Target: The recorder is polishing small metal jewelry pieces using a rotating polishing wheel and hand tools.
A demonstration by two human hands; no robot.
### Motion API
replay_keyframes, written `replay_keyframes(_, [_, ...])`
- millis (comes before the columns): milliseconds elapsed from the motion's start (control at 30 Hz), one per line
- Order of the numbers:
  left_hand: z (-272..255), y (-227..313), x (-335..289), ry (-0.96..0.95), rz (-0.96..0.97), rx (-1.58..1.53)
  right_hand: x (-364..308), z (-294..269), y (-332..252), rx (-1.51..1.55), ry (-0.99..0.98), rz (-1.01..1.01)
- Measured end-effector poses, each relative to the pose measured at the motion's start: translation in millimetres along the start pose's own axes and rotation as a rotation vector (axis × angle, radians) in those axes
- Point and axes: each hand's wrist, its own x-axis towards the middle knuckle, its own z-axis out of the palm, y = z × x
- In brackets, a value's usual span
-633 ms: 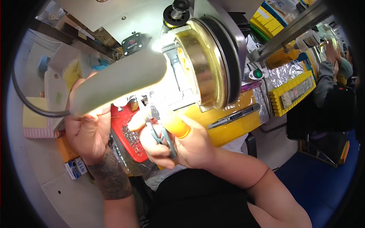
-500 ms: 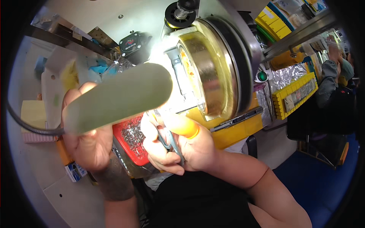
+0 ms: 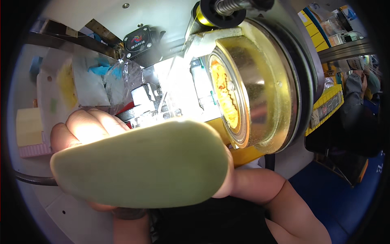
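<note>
A flat, olive-green lamp head [image 3: 140,164] fills the middle foreground and covers much of both hands. Above its left edge the bent fingers of my left hand [image 3: 87,124] show, curled closed; whatever they hold is hidden. A dark tool-like piece with a red part [image 3: 129,113] lies right beside those fingers. Of my right hand [image 3: 228,177] only a strip by the wrist shows past the lamp's right end, its fingers out of sight. Brightly lit in front of the hands is a white work area [image 3: 178,87] with small metal parts, washed out by glare.
To the right stands a large round amber-and-metal wheel [image 3: 266,89] with an orange-yellow core. A black spool [image 3: 221,12] sits above it. A black square box [image 3: 138,42] is fixed to the back panel. A bendy lamp neck [image 3: 35,179] enters from the left. Yellow trays [image 3: 329,107] stand far right.
The lamp head looks larger and lower and now covers my right hand, which earlier gripped a tool with grey-blue handles. The wheel appears nearer. The red tray is no longer clearly seen.
</note>
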Motion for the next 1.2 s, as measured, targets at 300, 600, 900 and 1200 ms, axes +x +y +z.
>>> replay_keyframes(300, [5.1, 7.7, -16.5, 0.229, 0.024, -0.031, 2.1, 4.5, 9.6, 0.19, -0.006, -0.044])
replay_keyframes(600, [-8.0, 13.1, -6.1, 0.07, -0.038, -0.195, -7.2, 10.8, 10.2, 0.104, -0.015, 0.068])
replay_keyframes(900, [-121.0, 49.5, 62.2, 0.04, -0.028, 0.757, -116.1, -67.7, -32.0, -1.64, 0.467, -0.608])
replay_keyframes(1200, [-240.1, 27.1, 176.7, -0.469, -0.07, 1.529, -112.0, -101.7, -61.0, -2.11, 0.647, -0.785])
